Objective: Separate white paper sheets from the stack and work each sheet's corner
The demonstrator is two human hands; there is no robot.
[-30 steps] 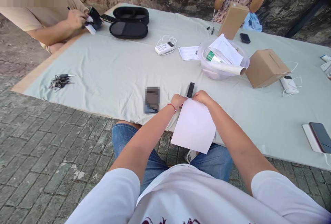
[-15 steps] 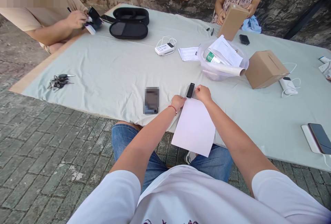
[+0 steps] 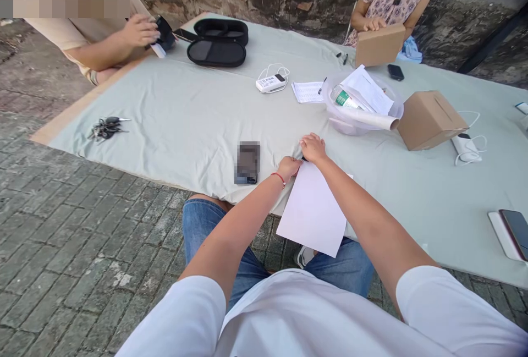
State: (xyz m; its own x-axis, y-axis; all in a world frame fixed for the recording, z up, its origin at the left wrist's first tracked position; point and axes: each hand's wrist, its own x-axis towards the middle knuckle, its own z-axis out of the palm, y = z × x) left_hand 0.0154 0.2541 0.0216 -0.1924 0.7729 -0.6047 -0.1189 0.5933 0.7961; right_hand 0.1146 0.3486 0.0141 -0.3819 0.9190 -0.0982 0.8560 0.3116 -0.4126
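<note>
Fingers of the left hand (image 3: 289,168) are pinching the white paper sheet (image 3: 312,211) at its top corner — sheet hanging off the tabletop (image 3: 185,115) edge. Right hand (image 3: 313,148) is pressing, fingers curled, onto a mostly hidden small dark object. Steady, flat pressure should be helping. No legible writing.
</note>
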